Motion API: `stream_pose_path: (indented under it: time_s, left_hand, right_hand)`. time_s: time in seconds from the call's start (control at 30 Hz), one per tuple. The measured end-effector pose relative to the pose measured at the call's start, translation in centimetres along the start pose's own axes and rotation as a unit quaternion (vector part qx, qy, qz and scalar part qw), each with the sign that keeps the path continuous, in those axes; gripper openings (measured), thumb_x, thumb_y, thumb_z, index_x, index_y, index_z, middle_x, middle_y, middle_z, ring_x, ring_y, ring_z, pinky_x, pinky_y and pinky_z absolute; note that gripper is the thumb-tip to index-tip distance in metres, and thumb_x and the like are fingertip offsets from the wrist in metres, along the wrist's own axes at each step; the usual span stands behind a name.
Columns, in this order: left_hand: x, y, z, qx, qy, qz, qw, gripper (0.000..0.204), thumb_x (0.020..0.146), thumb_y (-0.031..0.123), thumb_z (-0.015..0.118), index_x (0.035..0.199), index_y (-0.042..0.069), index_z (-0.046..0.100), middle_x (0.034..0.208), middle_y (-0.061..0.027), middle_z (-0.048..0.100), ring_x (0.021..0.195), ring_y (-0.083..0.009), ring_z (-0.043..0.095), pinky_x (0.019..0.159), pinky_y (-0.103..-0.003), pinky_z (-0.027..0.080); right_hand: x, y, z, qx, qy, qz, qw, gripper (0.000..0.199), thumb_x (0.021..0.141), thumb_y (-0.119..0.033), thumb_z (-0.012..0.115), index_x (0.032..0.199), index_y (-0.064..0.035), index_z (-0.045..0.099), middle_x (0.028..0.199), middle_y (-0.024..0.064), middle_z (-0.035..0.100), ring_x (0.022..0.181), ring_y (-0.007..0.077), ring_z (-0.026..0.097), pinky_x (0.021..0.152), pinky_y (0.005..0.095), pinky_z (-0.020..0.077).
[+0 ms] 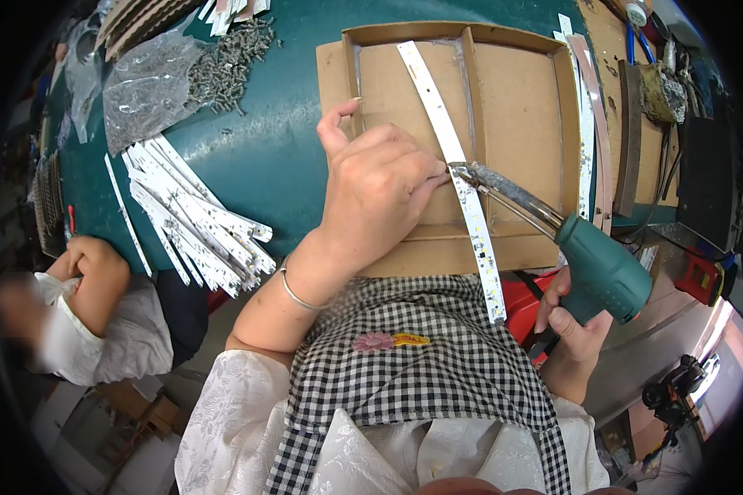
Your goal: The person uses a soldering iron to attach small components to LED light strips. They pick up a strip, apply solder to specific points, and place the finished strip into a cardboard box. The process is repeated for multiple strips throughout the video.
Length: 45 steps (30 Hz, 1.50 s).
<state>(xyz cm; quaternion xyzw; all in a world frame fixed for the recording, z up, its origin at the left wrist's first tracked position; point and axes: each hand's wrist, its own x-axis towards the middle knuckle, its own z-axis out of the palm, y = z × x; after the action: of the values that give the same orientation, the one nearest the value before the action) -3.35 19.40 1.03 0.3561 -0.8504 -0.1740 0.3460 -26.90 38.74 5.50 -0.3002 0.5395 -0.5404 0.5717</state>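
Note:
A long white LED strip board (428, 92) lies slantwise over a shallow cardboard tray (520, 115), its near end sticking out past the tray's front edge. My left hand (380, 177) is over the tray's left part, thumb and fingertips pinched at the strip's left edge; whatever small thing they hold is hidden. In my right hand (574, 318) is a soldering gun with a green body (607, 268), gripped by its handle. Its long metal tip reaches left to the strip, right beside my left fingertips.
Left on the green table (289, 99) lie a heap of white strip boards (194, 219), a pile of small metal parts (235, 66) and a clear plastic bag (149, 87). More strips (584, 124) stand along the tray's right side. Another person (107, 313) sits at the left with folded arms.

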Motion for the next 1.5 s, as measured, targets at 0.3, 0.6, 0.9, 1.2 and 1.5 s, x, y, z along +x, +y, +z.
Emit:
stream_pose_path:
  time_s: [0.3,0.6,0.9,1.2,1.5]
  left_hand:
    - [0.0,0.0,-0.3,0.012,-0.021,-0.010,1.000,0.017,0.066,0.007,0.086,0.070,0.015,0.071,0.072,0.0065,0.071,0.074,-0.0110,0.066,0.103,-0.049,0.031]
    - [-0.1,-0.1,-0.2,0.011,-0.018,-0.006,1.000,0.016,0.067,0.008,0.086,0.070,0.016,0.071,0.072,0.0066,0.071,0.073,-0.0105,0.066,0.103,-0.048,0.031]
    - [-0.1,-0.1,-0.2,0.007,-0.013,-0.006,1.000,0.017,0.067,0.009,0.086,0.070,0.016,0.071,0.072,0.0063,0.071,0.073,-0.0112,0.066,0.101,-0.048,0.032]
    - [0.1,0.0,0.0,-0.003,-0.003,0.000,1.000,0.013,0.066,0.008,0.083,0.067,0.013,0.071,0.065,0.0034,0.065,0.071,-0.0134,0.062,0.101,-0.053,0.033]
    - [0.1,0.2,-0.5,-0.002,-0.020,-0.008,1.000,0.013,0.067,0.008,0.082,0.070,0.013,0.071,0.066,0.0037,0.065,0.072,-0.0136,0.063,0.102,-0.053,0.032]
  right_hand:
    - [0.0,0.2,-0.8,-0.038,-0.022,-0.008,0.999,0.053,0.083,0.006,0.071,0.129,0.0091,0.045,0.086,0.0155,0.057,0.063,0.0196,0.061,0.053,0.0297,0.0543]
    - [0.2,0.0,-0.5,-0.041,-0.005,-0.012,0.999,0.054,0.082,0.000,0.073,0.127,0.0095,0.044,0.081,0.0132,0.054,0.057,0.0189,0.058,0.049,0.0287,0.0520]
    - [0.5,-0.4,-1.8,0.036,0.008,-0.072,0.997,0.075,0.083,-0.013,0.078,0.137,0.0137,0.034,0.070,0.0080,0.048,0.046,0.0187,0.055,0.039,0.0290,0.0486]
    - [0.5,1.2,0.5,-0.007,0.047,-0.128,0.991,0.075,0.083,-0.012,0.078,0.140,0.0112,0.036,0.073,0.0089,0.052,0.050,0.0190,0.056,0.046,0.0261,0.0477]
    - [-1.2,0.2,2.1,-0.052,0.198,-0.253,0.946,0.085,0.079,-0.009,0.080,0.146,0.0045,0.030,0.086,0.0073,0.048,0.062,0.0188,0.057,0.051,0.0249,0.0488]
